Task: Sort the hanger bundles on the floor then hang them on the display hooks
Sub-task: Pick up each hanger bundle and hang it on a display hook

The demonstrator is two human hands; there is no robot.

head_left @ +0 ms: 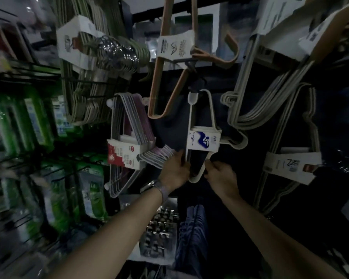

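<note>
A white hanger bundle (201, 125) with a blue-and-white label hangs from a display hook (193, 97) in the middle of the rack. Both hands hold its lower end. My left hand (175, 168) grips the bundle's left edge, a watch on its wrist. My right hand (220, 176) pinches the bottom corner from the right. A tan hanger bundle (169, 81) hangs just above on another hook. A grey-and-purple bundle (129, 141) with a red-and-white label hangs to the left.
Beige hanger bundles (270, 101) hang at the right, with a labelled one (290, 164) lower down. More beige bundles (85, 77) crowd the upper left. Green packaged goods (38, 127) fill the left pegs. Blue hangers (191, 234) and clip packs (159, 228) sit below my arms.
</note>
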